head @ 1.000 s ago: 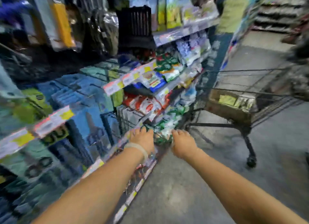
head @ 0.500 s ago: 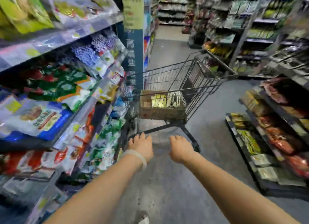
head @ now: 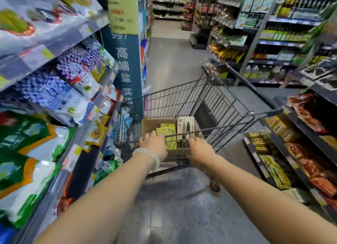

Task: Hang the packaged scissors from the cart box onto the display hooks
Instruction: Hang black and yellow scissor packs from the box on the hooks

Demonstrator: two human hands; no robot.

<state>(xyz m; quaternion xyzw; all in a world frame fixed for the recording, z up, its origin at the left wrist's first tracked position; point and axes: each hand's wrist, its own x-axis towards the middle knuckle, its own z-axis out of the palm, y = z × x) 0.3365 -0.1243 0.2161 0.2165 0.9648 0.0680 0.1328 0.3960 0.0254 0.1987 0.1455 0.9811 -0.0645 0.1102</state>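
A wire shopping cart (head: 228, 105) stands in the aisle just ahead of me. In its near end sits a cardboard box (head: 150, 125) with yellow-green packages (head: 166, 130) and a white packaged scissors card (head: 186, 126) standing upright. My left hand (head: 153, 146), with a pale band at the wrist, has its fingers curled over the cart's near rim by the box's left edge. My right hand (head: 200, 152) grips the same rim in front of the white package. The fingertips of both hands are hidden. No display hooks are in view.
Shelves of bagged goods (head: 54, 90) run close along the left, ending at a blue pillar sign (head: 127, 65). Low racks of red and yellow packets (head: 300, 143) line the right. The grey aisle floor (head: 173, 61) stretches ahead beyond the cart.
The view swung from the left shelves to face down the aisle. The cart is now close, and both hands have reached forward from free air onto its near rim.
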